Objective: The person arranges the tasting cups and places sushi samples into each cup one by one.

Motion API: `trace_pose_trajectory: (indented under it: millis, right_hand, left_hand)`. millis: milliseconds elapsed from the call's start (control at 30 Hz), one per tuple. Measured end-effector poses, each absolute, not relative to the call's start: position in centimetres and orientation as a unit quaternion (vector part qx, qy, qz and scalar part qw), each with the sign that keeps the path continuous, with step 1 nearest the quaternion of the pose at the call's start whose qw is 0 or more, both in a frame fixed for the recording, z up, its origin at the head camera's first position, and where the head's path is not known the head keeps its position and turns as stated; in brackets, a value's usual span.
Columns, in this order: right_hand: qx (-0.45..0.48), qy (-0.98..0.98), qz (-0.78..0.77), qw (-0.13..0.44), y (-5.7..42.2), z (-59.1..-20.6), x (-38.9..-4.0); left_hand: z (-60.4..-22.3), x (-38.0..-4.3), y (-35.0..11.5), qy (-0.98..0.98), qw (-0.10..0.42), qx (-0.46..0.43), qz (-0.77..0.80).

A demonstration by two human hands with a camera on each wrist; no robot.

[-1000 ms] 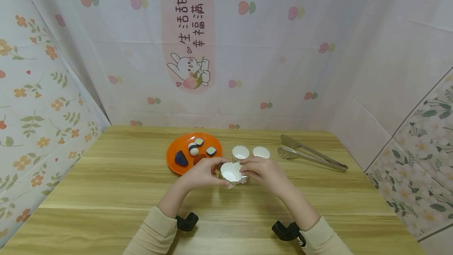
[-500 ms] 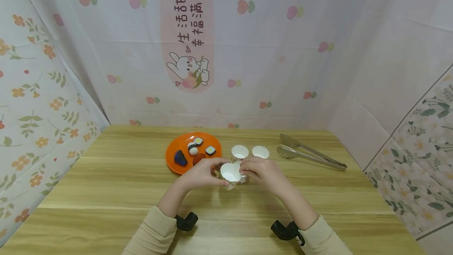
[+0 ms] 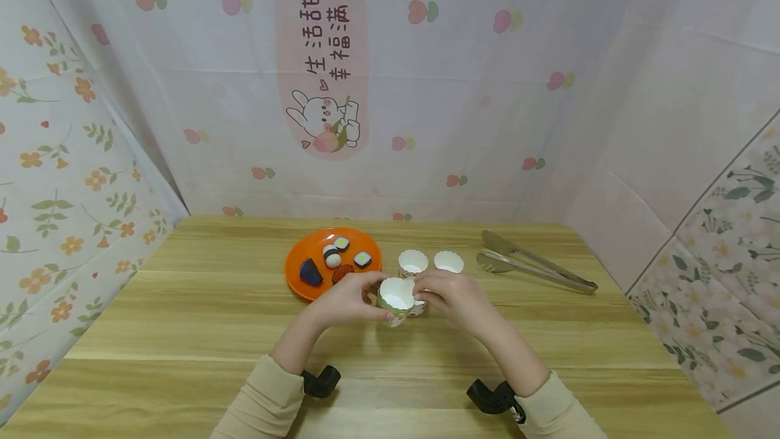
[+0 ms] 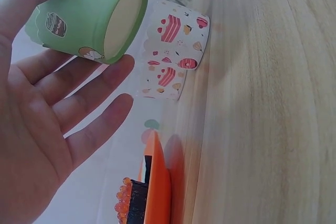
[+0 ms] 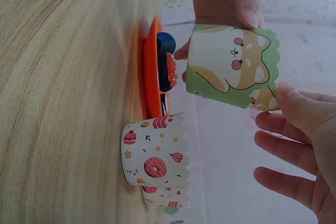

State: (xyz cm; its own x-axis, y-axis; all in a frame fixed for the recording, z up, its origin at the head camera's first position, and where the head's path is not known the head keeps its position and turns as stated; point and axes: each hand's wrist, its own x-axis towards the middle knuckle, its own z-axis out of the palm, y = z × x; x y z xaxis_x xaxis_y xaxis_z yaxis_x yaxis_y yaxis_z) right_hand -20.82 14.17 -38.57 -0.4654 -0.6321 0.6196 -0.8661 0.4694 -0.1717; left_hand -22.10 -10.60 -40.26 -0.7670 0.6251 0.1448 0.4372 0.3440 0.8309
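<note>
A green paper baking cup [image 3: 396, 295] with a cartoon dog print is held above the table, its white inside facing up. My left hand [image 3: 350, 301] grips its side between thumb and fingers. With thumb and forefinger, my right hand [image 3: 452, 295] pinches the scalloped rim; the other fingers [image 5: 286, 148] are spread apart from it. Whether another cup is nested inside cannot be told. Just behind it a white baking cup [image 3: 418, 309] with a red sweets print stands partly hidden. Two more white cups, one left [image 3: 413, 262] and one right [image 3: 449, 262], stand farther back.
An orange plate [image 3: 295, 273] at the left holds toy sushi pieces, including a dark one [image 3: 311, 272] and two rolls. Metal tongs [image 3: 539, 269] lie at the right. A printed curtain [image 3: 390, 100] hangs behind the wooden table [image 3: 183, 330].
The green cup tilts slightly, so more of its green outer side shows in the head view. Both hands stay in nearly the same place. The other cups, plate and tongs have not moved.
</note>
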Motion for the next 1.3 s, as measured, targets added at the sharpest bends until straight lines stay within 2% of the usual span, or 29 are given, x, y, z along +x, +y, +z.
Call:
trace_pose_trajectory:
  millis: [633,1300]
  right_hand:
    - [0.449,-0.825,0.244,0.242,14.6,-37.7,-20.6]
    - [0.451,-0.811,0.248,0.277,15.4,-36.7,-20.8]
  left_hand:
    - [-40.2,-22.1,-10.6,0.822,0.077,0.324,0.462]
    - [-40.3,-22.1,-10.9,0.819,0.069,0.327,0.466]
